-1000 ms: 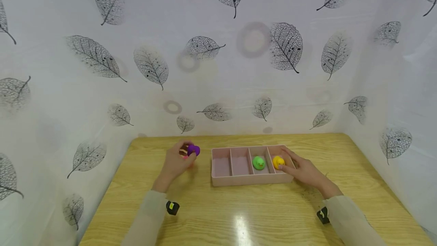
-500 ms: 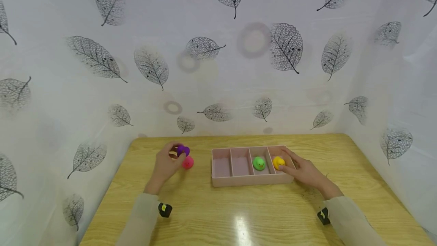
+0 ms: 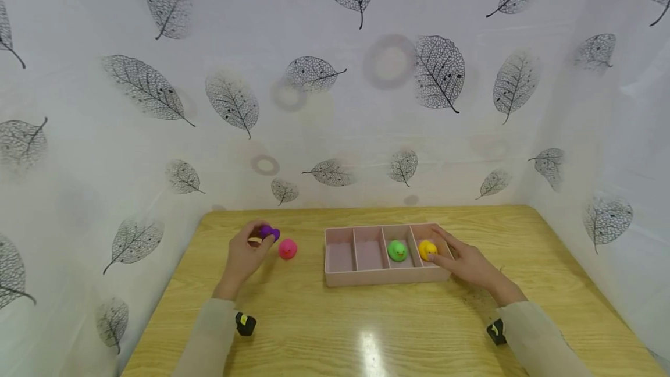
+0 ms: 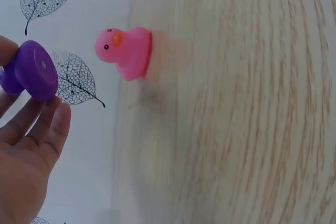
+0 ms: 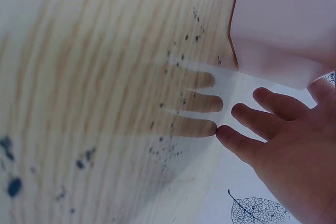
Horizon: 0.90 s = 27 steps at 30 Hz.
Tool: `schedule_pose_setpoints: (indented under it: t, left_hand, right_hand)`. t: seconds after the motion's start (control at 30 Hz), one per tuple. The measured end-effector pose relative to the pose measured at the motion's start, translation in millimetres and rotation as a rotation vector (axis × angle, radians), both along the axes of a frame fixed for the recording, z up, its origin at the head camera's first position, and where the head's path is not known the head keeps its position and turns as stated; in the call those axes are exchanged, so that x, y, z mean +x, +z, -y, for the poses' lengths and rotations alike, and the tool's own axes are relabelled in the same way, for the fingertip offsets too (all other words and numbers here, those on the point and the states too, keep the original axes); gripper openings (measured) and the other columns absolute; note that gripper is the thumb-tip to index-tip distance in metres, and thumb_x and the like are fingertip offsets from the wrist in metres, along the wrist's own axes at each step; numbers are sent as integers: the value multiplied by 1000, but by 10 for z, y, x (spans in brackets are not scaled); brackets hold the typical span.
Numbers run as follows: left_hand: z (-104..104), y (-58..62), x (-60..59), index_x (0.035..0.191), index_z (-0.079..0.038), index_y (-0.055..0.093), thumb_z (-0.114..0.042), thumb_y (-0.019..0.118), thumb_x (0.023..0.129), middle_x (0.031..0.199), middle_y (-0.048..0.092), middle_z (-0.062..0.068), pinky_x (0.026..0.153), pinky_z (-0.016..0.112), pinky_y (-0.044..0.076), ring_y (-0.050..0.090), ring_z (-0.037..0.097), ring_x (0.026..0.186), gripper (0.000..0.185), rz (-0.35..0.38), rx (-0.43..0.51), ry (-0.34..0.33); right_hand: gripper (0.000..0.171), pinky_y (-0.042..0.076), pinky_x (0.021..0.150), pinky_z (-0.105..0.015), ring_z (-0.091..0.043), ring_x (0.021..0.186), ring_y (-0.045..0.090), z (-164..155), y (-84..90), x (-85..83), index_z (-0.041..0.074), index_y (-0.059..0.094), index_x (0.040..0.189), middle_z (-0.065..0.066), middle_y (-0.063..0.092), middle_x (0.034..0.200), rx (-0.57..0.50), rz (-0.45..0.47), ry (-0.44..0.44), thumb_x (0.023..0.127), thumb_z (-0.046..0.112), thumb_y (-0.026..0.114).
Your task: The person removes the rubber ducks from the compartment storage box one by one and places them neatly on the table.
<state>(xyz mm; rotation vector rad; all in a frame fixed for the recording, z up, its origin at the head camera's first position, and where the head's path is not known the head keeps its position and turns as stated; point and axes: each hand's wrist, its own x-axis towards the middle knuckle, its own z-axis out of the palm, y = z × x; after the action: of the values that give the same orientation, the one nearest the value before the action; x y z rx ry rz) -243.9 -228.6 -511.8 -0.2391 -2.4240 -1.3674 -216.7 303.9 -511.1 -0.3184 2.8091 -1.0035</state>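
Head view: left hand [image 3: 243, 258] fingers pinch purple duck [image 3: 269, 232] beside pink duck [image 3: 287, 248]; right hand [image 3: 466, 262] fingers spread.

Bright overhead light, table [image 3: 366, 330] glare, blurred wrist views

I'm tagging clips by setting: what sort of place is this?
Probably a small staged recording booth, not a home: a wooden table closed in by leaf-print sheeting, with only toy ducks and a pink tray on it.
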Motion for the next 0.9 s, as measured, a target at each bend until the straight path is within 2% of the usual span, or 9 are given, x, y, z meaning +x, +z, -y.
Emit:
schedule_pose_setpoints:
  t: [0.17, 0.27, 0.53, 0.73, 0.9]
  left_hand:
    - [45, -36, -2, 124, 0, 69, -6, 77, 92, 120, 72, 19, 79, 16, 56, 71, 32, 104, 34, 43, 14, 25]
    - [65, -44, -2, 124, 1, 69, -5, 78, 90, 121, 72, 21, 83, 18, 58, 71, 35, 107, 36, 81, 27, 43]
    - [124, -108, -21, 126, 3, 68, -5, 80, 89, 121, 72, 24, 93, 38, 63, 71, 37, 111, 40, 137, 35, 52]
    - [163, -147, -14, 129, 3, 66, -6, 79, 91, 126, 71, 23, 99, 42, 62, 69, 37, 116, 42, 186, 36, 41]
    - [189, -175, -7, 131, 3, 66, -7, 79, 92, 127, 71, 24, 98, 41, 62, 69, 38, 117, 42, 205, -35, 44]
  right_hand:
    - [84, 48, 102, -75, -60, 137, 49, -2, -5, 5, 27, 20, 170, -31, 34, 166, 4, -3, 5, 102, 56, 60]
    - [84, 48, 102, -75, -61, 137, 50, -2, -2, 7, 26, 20, 170, -31, 34, 166, 5, -5, 4, 102, 56, 60]
    - [84, 48, 102, -75, -61, 137, 50, 5, 3, 2, 27, 20, 170, -31, 34, 166, 8, 2, 4, 103, 57, 60]
    - [84, 48, 102, -74, -60, 137, 50, 8, 7, 4, 27, 19, 170, -31, 34, 166, 6, 6, 0, 102, 57, 60]
    - [84, 48, 103, -75, -61, 138, 49, 8, 12, 10, 26, 20, 170, -31, 33, 166, 2, 4, 0, 102, 57, 60]
